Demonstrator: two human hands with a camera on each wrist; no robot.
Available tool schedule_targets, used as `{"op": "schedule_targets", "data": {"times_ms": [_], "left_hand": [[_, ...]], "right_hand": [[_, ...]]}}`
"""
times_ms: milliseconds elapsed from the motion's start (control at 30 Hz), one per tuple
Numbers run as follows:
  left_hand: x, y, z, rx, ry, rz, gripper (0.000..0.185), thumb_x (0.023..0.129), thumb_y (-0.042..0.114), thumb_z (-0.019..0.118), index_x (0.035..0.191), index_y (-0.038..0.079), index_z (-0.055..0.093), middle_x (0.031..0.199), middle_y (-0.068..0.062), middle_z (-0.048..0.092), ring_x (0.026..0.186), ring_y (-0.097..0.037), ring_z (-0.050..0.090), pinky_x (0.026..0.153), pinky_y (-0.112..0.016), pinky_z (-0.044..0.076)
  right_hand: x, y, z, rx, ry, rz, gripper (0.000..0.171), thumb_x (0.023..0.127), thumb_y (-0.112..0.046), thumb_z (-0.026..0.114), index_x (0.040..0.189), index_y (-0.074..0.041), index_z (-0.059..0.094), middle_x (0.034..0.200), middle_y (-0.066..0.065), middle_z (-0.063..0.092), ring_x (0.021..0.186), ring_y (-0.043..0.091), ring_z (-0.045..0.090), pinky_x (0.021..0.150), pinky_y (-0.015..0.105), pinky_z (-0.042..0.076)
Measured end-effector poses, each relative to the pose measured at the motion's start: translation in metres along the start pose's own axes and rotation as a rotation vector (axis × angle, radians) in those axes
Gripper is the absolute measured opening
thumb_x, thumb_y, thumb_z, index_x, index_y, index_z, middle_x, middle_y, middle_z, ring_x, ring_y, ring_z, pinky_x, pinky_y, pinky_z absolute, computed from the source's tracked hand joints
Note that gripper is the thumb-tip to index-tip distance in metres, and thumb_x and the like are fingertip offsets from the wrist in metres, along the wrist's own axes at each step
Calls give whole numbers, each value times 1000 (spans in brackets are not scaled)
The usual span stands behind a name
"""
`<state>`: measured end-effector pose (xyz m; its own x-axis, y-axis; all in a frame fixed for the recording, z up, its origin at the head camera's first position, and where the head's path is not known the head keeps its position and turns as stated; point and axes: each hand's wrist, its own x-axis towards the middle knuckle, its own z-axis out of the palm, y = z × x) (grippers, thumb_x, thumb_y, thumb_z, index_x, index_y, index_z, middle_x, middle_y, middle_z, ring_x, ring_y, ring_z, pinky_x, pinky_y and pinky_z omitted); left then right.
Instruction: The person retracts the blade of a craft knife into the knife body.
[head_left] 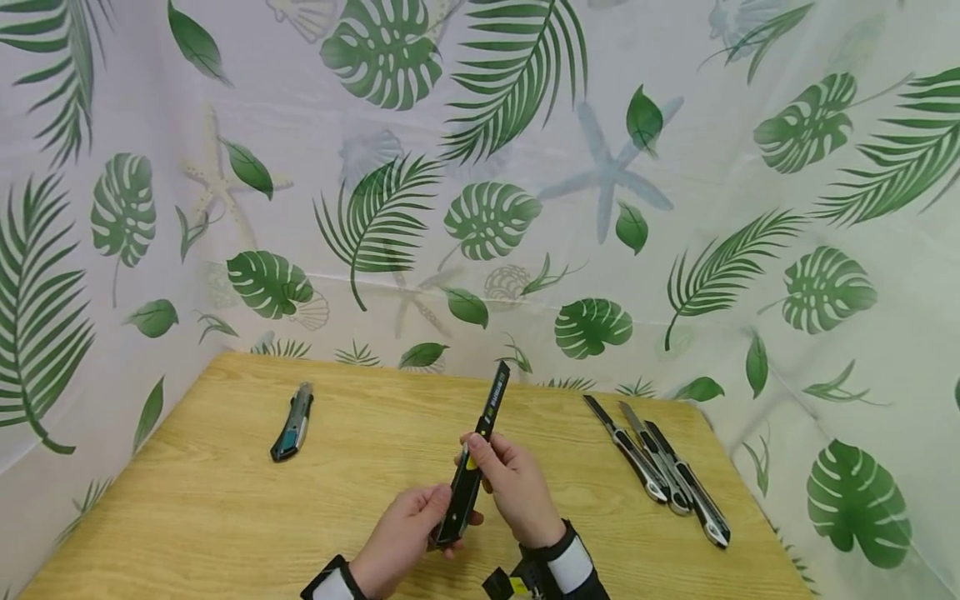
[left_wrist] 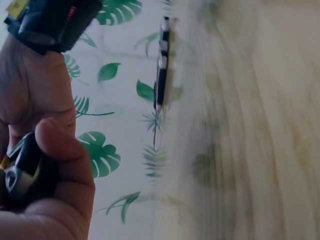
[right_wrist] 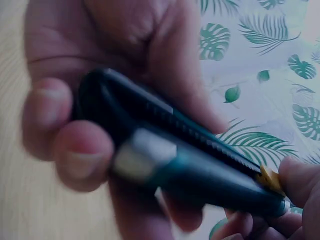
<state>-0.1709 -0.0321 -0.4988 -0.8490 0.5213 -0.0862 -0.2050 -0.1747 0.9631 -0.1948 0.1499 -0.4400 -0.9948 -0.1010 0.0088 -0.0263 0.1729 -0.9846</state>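
Both hands hold a large black snap-off utility knife (head_left: 457,504) above the front middle of the table. Its long dark blade (head_left: 495,390) extends up and away. My left hand (head_left: 405,525) grips the lower end of the handle, the thumb lying along its side. Higher up, my right hand (head_left: 519,492) pinches the knife near the front, thumb by the yellow slider (head_left: 471,460). In the right wrist view, the right thumb (right_wrist: 300,177) touches that slider (right_wrist: 270,177) while the left hand (right_wrist: 125,45) wraps the handle's rear. The left wrist view shows the butt (left_wrist: 22,177) of the knife within the left hand.
On the wooden table (head_left: 360,425), a grey and teal cutter (head_left: 292,425) lies at the left. Three slim silver and black utility knives (head_left: 637,458) lie side by side at the right, blades out, pointing away. A leaf-printed curtain (head_left: 510,275) surrounds the table's back and sides.
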Motion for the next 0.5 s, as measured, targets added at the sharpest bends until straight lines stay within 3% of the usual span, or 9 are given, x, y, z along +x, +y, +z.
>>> {"op": "schedule_targets", "data": {"times_ms": [133, 200, 300, 500], "left_hand": [[0, -6, -7, -170, -179, -51, 61, 117, 38, 43, 155, -10, 47, 134, -8, 75, 91, -6, 70, 83, -21, 60], [0, -8, -10, -231, -237, -54, 60, 117, 33, 43, 156, -12, 44, 137, -7, 73, 94, -5, 69, 87, -21, 60], [-1, -9, -13, -278, -259, -49, 57, 117, 31, 44, 155, -12, 45, 137, -6, 72, 94, -5, 68, 89, -21, 59], [-1, -8, -13, -293, -246, -47, 56, 116, 33, 48, 153, -9, 51, 135, -5, 74, 92, -4, 68, 88, -20, 59]], "right_hand": [[1, -6, -2, 59, 16, -12, 48, 111, -47, 55, 122, -5, 73, 101, 4, 78, 91, 17, 61, 75, 26, 44], [1, -9, -2, 89, 5, -17, 48, 112, -47, 54, 122, -4, 73, 100, 2, 79, 95, 18, 63, 75, 26, 46], [1, -10, -1, 130, -29, -13, 48, 112, -46, 54, 122, -3, 73, 100, 0, 80, 98, 20, 64, 77, 27, 49], [-1, -11, 1, 175, -70, -7, 51, 111, -47, 55, 123, 0, 71, 99, -1, 81, 108, 24, 68, 97, 36, 50]]}}
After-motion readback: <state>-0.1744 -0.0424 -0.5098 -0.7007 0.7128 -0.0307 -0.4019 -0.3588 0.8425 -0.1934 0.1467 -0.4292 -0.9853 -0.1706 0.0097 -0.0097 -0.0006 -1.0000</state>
